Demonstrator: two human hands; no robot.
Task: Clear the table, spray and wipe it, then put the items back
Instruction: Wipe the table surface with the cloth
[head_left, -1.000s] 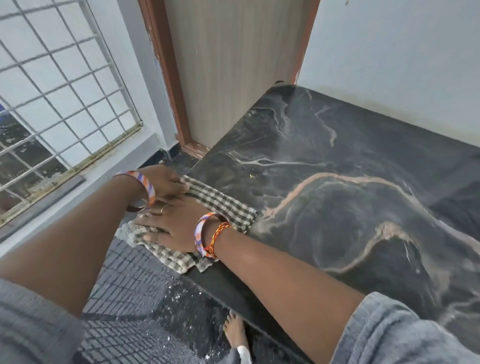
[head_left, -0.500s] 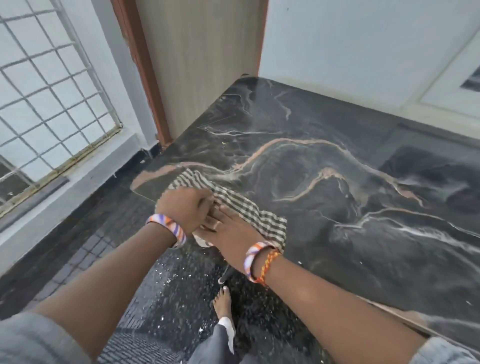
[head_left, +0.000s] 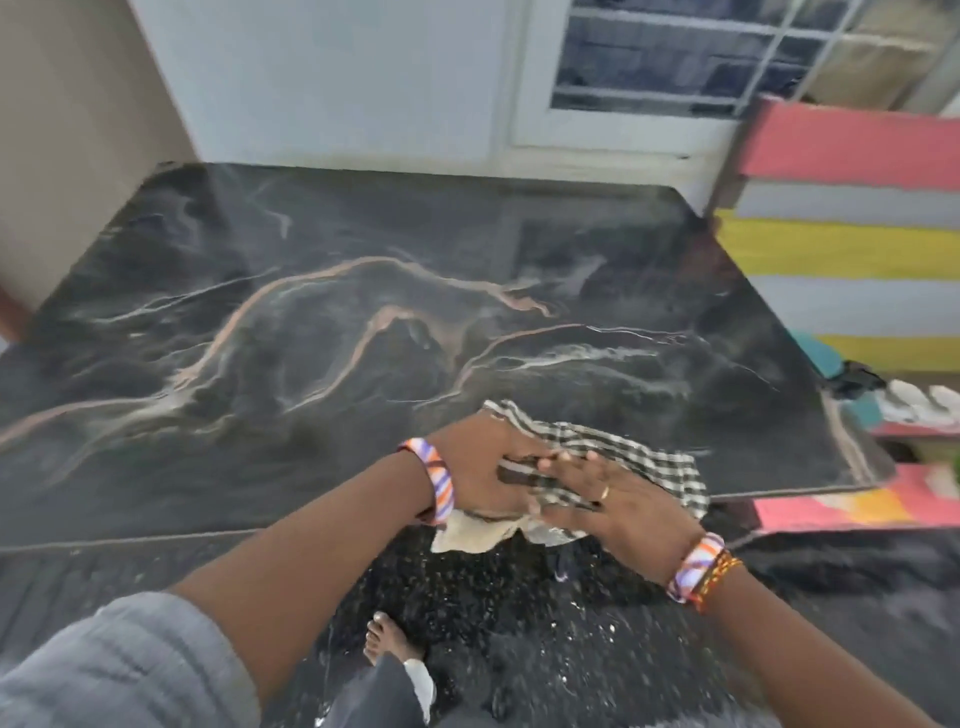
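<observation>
A black marble table (head_left: 363, 322) with pale veins fills the middle of the view and carries nothing but a checked cloth (head_left: 639, 462). The cloth lies bunched at the table's near edge, right of centre, and part of it hangs over the edge. My left hand (head_left: 483, 467) grips the cloth's left side. My right hand (head_left: 618, 499) lies flat on top of it with fingers spread, partly over my left hand. Both wrists wear striped bangles.
A pink, yellow and grey striped piece of furniture (head_left: 852, 218) stands against the table's right side. A window (head_left: 675, 57) and white wall are behind the table. Speckled dark floor and my bare foot (head_left: 389, 639) lie below the near edge.
Both hands have slid the cloth along the near edge from the table's left corner toward the right. The view has swung right, bringing the striped furniture and far window into sight.
</observation>
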